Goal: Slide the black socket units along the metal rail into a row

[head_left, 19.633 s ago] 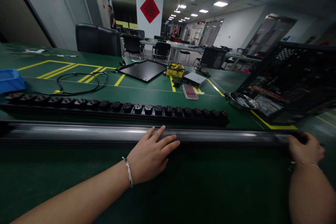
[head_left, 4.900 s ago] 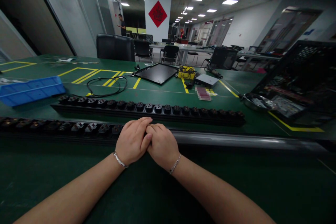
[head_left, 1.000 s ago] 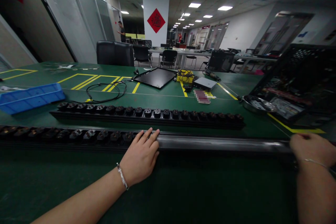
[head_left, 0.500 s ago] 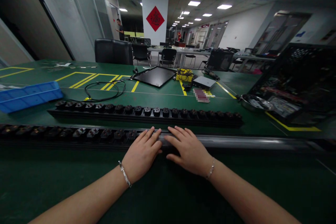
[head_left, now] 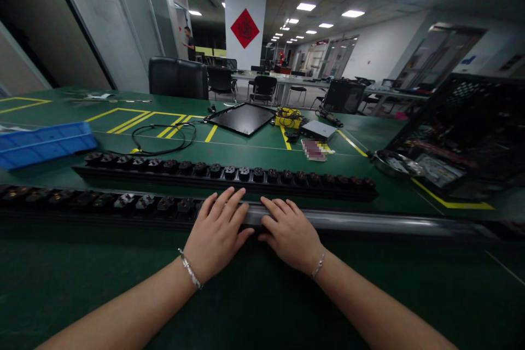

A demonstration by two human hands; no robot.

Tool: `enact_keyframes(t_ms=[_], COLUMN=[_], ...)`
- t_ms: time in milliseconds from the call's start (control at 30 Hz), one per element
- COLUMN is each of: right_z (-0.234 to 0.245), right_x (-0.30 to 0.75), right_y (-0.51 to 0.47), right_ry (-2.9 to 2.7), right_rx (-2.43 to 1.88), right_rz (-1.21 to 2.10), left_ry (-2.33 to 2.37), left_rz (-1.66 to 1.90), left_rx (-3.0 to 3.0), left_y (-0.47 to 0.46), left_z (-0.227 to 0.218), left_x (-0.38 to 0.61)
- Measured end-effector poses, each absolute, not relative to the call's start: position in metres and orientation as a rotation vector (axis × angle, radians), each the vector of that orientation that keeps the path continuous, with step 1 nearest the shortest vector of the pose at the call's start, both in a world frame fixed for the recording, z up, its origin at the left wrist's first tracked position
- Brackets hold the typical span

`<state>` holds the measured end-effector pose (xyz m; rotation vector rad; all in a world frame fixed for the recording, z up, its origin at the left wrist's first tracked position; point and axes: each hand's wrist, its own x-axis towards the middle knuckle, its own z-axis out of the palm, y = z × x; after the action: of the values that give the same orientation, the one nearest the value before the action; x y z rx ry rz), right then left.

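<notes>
A long black rail (head_left: 102, 219) lies across the table in front of me, with a row of dark round plug-like parts (head_left: 143, 202) along its left half. A smooth grey strip (head_left: 369, 222) runs along its right half. My left hand (head_left: 217, 235) rests where parts and strip meet, fingers spread over the rail and thumb stretched toward the right. Just beside it, my right hand (head_left: 293, 235) lies on the strip's left end, fingers extended across the top and thumb at the front edge. What is under both palms is hidden. Behind stands a second black rail (head_left: 229, 185) with similar parts.
On the green table (head_left: 123, 295) are a blue bin (head_left: 49, 145) at left, a black cable loop (head_left: 164, 142), a flat dark screen panel (head_left: 241, 119), a yellow box (head_left: 288, 117), a grey box (head_left: 319, 130) and a metal bowl (head_left: 394, 164). A person (head_left: 190, 44) stands far back.
My left hand has shifted slightly left and up, its fingers more spread and its thumb more extended. The right hand has moved a little left. Both rails look unmoved apart from a slight view shift.
</notes>
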<state>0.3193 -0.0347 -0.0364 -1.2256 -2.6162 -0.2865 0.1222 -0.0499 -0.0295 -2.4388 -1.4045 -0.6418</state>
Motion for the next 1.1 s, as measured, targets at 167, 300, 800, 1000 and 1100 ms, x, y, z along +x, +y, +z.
enact_keyframes(t_ms=[167,300,800,1000,1100], right_z=[-0.04,-0.04,-0.041,-0.044,-0.046], right_x=[0.319,0.318,0.317,0.309,0.305], right_y=[-0.029,-0.029,-0.031,-0.036,-0.036], right_ry=[-2.581,-2.561,-2.481,-2.571,-2.605], right_rx=[-1.213,-1.197,-1.106,-0.925,-0.926], right_rz=[-0.313,-0.295,-0.244,-0.375,-0.468], left_ry=[-1.586,-1.609,-1.349,-1.355,-1.324], left_rz=[-0.587,-0.503,-0.977,-1.36,-1.411], left_rx=[-2.34,-2.323,-2.71,-2.806,-2.835], left_y=[-0.048,-0.048,-0.053,-0.049,-0.047], left_z=[-0.037,-0.039,-0.035,-0.034,-0.035], left_x=[0.12,0.12,0.125,0.12,0.118])
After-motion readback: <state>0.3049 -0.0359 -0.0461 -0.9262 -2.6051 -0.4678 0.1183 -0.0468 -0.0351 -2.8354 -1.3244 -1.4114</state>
